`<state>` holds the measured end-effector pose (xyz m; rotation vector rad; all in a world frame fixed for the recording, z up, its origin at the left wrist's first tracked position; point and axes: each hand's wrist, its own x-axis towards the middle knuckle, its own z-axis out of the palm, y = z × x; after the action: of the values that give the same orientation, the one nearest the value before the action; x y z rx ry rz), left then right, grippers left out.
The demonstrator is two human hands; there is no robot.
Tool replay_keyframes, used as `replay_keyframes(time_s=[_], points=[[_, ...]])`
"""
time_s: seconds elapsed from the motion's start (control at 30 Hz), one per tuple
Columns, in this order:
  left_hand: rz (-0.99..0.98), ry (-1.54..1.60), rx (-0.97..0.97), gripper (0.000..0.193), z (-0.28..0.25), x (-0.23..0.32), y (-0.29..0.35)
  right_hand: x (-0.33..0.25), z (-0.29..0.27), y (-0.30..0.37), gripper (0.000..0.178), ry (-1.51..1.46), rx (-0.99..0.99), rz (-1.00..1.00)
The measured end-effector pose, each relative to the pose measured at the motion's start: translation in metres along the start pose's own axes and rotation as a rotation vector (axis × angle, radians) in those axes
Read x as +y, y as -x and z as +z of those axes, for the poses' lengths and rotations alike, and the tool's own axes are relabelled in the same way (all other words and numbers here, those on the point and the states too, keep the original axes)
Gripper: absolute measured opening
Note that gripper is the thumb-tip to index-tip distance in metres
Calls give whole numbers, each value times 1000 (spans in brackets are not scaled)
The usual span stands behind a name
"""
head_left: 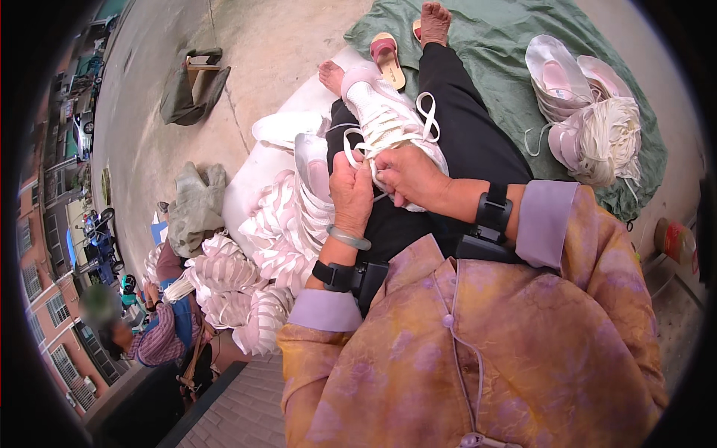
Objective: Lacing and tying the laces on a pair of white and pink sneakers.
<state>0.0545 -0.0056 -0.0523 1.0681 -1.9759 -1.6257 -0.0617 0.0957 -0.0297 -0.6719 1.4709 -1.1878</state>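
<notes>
A white and pale pink lace-up shoe (377, 112) lies across my lap, its toe end toward my bare feet. White shoelace (427, 119) loops stand up from its eyelets. My left hand (351, 190) is closed with thumb and finger pinching the lace at the shoe's near left side. Close beside it, my right hand (409, 175) also pinches the lace, its fingers curled over the shoe's near end. The two hands almost touch, and they hide the last part of the lacing.
Stacked white and pink shoes (276, 216) lie to my left. More shoes (560, 82) and a white lace bundle (612, 134) rest on the green sheet (478, 45). Red sandals (387, 56) stand by my feet. Another person (160, 328) sits at the far left beside a shoe pile.
</notes>
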Motion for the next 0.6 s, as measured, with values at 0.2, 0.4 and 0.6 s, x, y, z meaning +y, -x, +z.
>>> replay_keyframes(time_s=[0.2,0.4,0.6], points=[[-194,255,125,12,10,31,10,-1,-1,1,9,62,42,-10],[-230,587,296,7,-8,34,16,-17,-28,25,15,96,-92,106],[-278,847,169,4,-16,36,16,-25,-111,79,11,95,-140,150]])
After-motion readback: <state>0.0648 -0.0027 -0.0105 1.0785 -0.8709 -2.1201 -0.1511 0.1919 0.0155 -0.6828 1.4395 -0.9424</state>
